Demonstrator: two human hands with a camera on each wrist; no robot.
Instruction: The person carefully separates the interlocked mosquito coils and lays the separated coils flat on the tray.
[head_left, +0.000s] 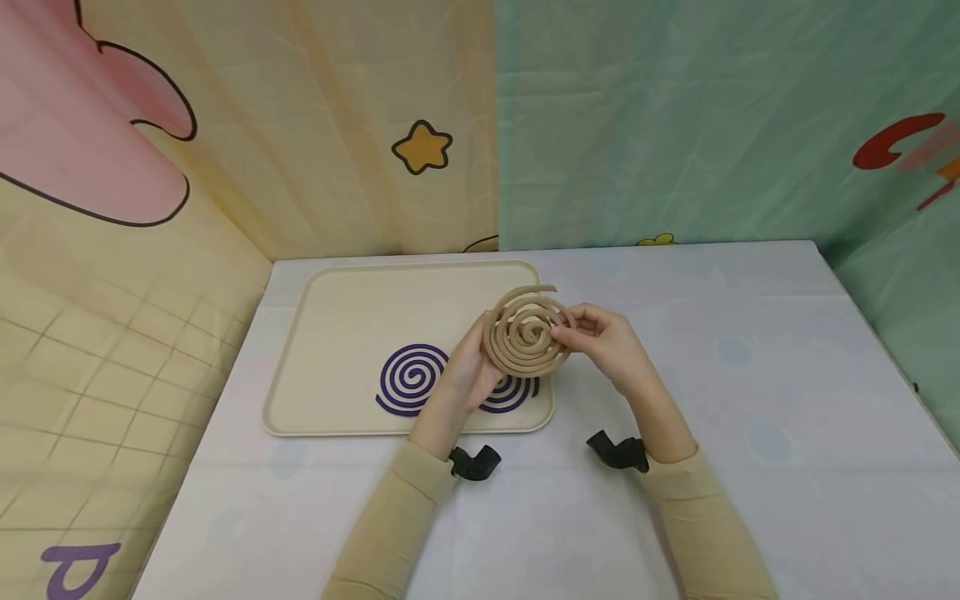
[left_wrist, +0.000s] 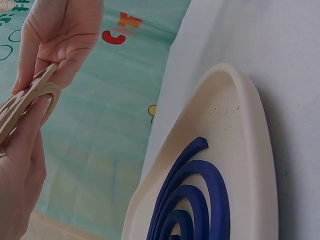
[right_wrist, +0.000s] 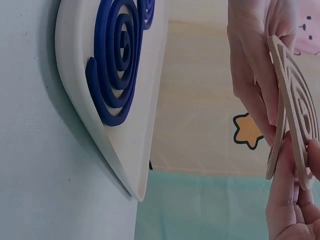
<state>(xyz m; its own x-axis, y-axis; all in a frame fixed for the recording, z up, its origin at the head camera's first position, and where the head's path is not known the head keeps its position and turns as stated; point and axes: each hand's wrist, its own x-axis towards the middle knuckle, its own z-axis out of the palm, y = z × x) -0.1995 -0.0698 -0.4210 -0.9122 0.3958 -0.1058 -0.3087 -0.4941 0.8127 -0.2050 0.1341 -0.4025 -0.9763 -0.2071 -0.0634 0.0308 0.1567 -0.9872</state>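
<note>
Over the tray's right end, both hands hold a pair of tan mosquito coils [head_left: 521, 367] lifted and tilted toward the head camera. The left hand [head_left: 467, 367] grips their left side, fingers partly hidden behind. At the right edge, the right hand [head_left: 609, 346] pinches with its thumb on the front face. Edge-on in the right wrist view, the two tan layers [right_wrist: 295, 130] stand slightly apart, right fingertips between them. Two dark blue coils lie flat on the tray: one [head_left: 390, 379] left of the left forearm, the other [head_left: 510, 407] partly hidden beneath the raised hands.
The cream tray [head_left: 352, 317] has a raised rim and sits on the left half of a white-covered table [head_left: 750, 375]. Printed curtains [head_left: 645, 125] hang behind and at the sides. A black mount [head_left: 476, 463] is strapped at the left wrist, another [head_left: 618, 451] at the right.
</note>
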